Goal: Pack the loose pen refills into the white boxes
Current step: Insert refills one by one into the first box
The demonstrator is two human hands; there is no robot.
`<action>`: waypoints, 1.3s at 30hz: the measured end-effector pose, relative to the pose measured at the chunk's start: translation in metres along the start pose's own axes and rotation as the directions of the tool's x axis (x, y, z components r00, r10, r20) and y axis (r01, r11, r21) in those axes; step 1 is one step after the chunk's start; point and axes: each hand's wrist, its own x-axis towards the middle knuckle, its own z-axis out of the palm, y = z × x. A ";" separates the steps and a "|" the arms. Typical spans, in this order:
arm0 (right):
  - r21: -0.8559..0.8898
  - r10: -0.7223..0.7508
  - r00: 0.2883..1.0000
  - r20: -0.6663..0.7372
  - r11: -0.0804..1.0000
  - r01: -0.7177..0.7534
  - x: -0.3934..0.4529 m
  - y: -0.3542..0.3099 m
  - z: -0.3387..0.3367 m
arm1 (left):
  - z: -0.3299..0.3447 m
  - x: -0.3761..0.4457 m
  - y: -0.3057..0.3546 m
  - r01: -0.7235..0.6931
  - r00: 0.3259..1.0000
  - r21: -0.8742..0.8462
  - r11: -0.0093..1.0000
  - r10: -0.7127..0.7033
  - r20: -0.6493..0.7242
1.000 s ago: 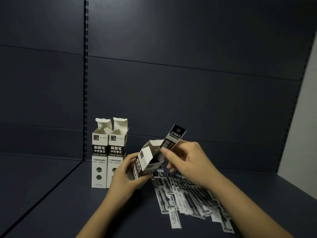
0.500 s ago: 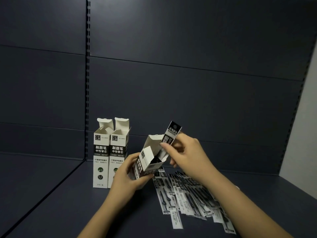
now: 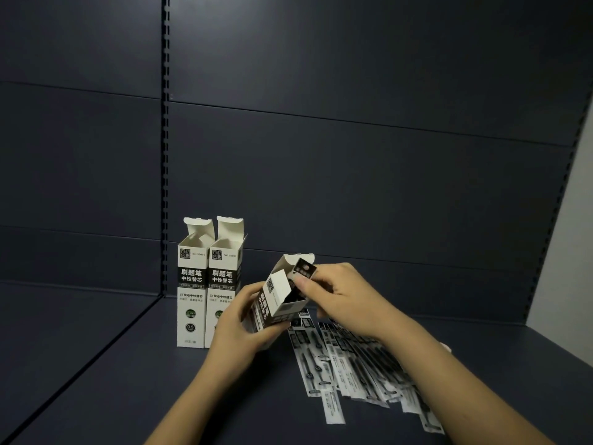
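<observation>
Item: white box [image 3: 279, 300], tilted, mouth toward right hand [image 3: 337, 293]; left hand [image 3: 237, 326] grips its body. Right hand pinches refill [image 3: 303, 271], long axis along box, mostly inserted. Loose refills [image 3: 353, 364] on shelf below.

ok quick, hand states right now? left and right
Left hand: holding the tilted white box, fingers curled round it.
Right hand: pinching a pen refill that is mostly inside the box's open top.
</observation>
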 end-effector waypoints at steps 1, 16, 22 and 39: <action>0.012 -0.006 1.000 0.016 1.000 0.006 0.000 -0.001 0.000 | 0.000 0.000 0.000 -0.001 1.000 0.000 1.000 0.001 0.001; -0.224 0.072 0.967 0.245 0.975 -0.016 0.016 -0.008 0.003 | 0.001 0.002 -0.001 -0.018 1.000 0.001 1.000 0.018 -0.012; -0.429 0.114 0.946 0.303 0.903 0.029 0.018 -0.013 0.003 | 0.001 0.003 -0.004 -0.019 0.999 0.000 1.000 0.019 -0.032; 0.036 0.284 0.945 -0.159 0.959 -0.282 -0.027 0.076 -0.022 | -0.001 0.002 -0.005 0.011 1.000 0.023 1.000 -0.011 -0.008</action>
